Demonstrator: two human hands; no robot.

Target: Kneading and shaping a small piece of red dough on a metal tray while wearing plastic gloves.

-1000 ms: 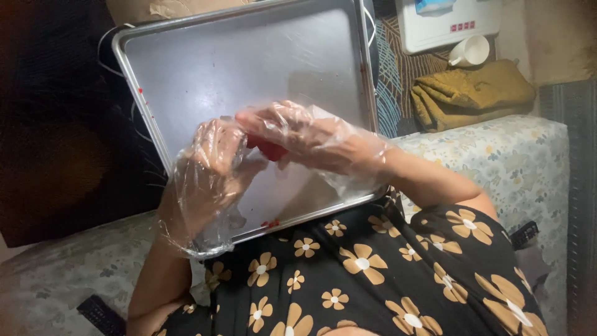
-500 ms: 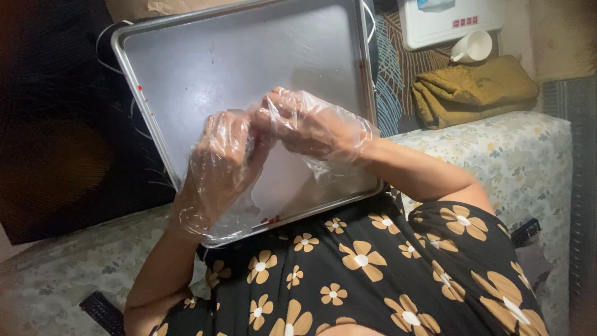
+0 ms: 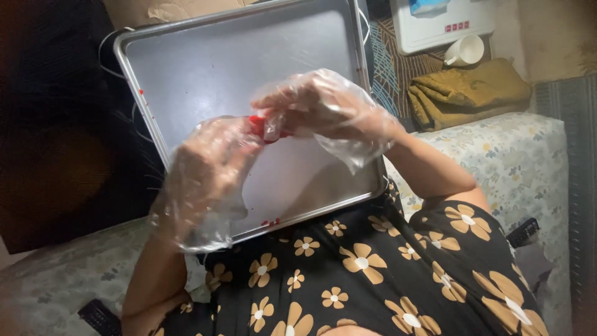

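Both my hands wear loose clear plastic gloves and meet above a large metal baking tray (image 3: 205,56). My left hand (image 3: 208,171) and my right hand (image 3: 320,106) pinch a small red piece (image 3: 261,127) between their fingertips. The red piece is mostly hidden by glove plastic and fingers. A few red specks (image 3: 270,221) lie on the tray near its front rim. The tray rests on my lap, over a black dress with tan flowers.
A folded olive cloth (image 3: 469,93) lies to the right with a white cup (image 3: 465,51) and a white appliance (image 3: 441,22) behind it. A floral-patterned cushion (image 3: 522,162) runs along the right. A dark surface (image 3: 56,124) fills the left.
My hands have risen slightly and spread a little, and the red piece now shows between the fingertips. The tray has stayed in place.
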